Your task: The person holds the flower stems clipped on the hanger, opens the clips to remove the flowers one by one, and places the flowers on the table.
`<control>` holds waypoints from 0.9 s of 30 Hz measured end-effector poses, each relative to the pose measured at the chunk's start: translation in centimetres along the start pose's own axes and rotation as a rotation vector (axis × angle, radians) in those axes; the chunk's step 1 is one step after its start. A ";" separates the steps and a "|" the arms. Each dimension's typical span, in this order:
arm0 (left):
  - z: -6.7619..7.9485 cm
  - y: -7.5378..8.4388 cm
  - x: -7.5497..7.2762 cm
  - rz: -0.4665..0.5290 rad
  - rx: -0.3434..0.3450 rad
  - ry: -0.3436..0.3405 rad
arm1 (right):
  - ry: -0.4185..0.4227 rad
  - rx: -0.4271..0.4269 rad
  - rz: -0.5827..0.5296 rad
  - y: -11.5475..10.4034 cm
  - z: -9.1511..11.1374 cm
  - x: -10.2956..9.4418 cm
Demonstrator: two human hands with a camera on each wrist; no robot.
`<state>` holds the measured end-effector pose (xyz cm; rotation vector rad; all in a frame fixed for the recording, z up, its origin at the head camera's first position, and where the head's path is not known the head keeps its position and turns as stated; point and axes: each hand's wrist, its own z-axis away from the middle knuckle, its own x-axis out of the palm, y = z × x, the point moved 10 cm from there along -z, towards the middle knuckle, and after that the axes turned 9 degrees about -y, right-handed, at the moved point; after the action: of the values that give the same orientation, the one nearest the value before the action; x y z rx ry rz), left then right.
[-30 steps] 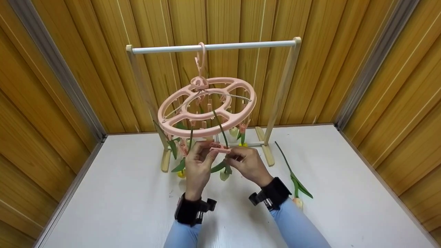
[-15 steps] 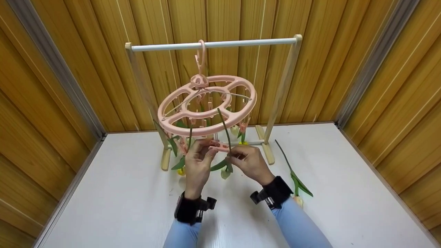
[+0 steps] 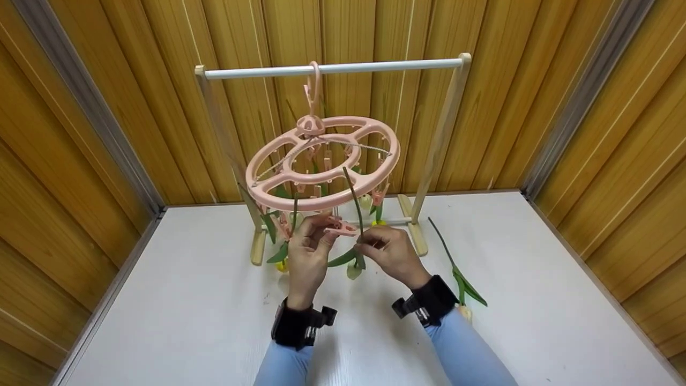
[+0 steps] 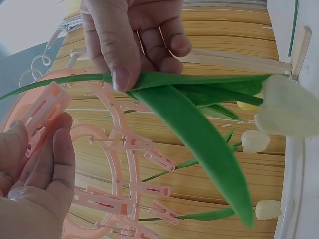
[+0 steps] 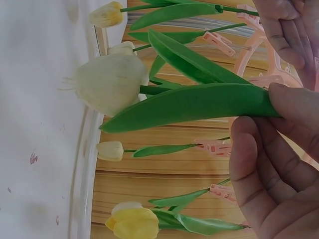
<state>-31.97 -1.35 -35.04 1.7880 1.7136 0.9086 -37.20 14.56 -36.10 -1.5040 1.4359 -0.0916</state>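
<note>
Left hand (image 3: pixel 307 262) pinches a pink clip (image 4: pixel 42 117) between thumb and fingers; right hand (image 3: pixel 394 254) pinches a white tulip (image 5: pixel 199 102), blossom downward, its stem just beside the clip. To the right, a loose tulip (image 3: pixel 456 274) lies on the tabletop (image 3: pixel 187 300). Above the hands, a round pink hanger (image 3: pixel 289 175), with other tulips clipped beneath, hooks over the rack's white rod (image 3: pixel 396 66). Wood-patterned panels (image 3: pixel 345 32) stand behind.

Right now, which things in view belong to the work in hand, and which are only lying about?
In the work:
left hand, pinching a pink clip
right hand, pinching a white tulip
pink round hanger on its rack

Lying about:
loose tulip on the table, held by neither hand; it may belong too
</note>
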 end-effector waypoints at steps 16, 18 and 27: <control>0.0 0.3 0.2 -0.062 0.010 -0.017 | 0.038 0.028 -0.027 0.7 1.1 -1.4; 0.0 0.4 0.2 -0.073 0.017 -0.016 | 0.044 0.039 -0.032 0.9 1.3 -1.6; 0.0 0.2 -0.2 -0.090 0.003 0.010 | 0.117 0.057 0.007 1.4 2.4 -3.0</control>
<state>-31.83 -1.55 -34.88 1.6957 1.7873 0.8783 -37.53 18.63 -36.55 -1.4671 1.5195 -0.2175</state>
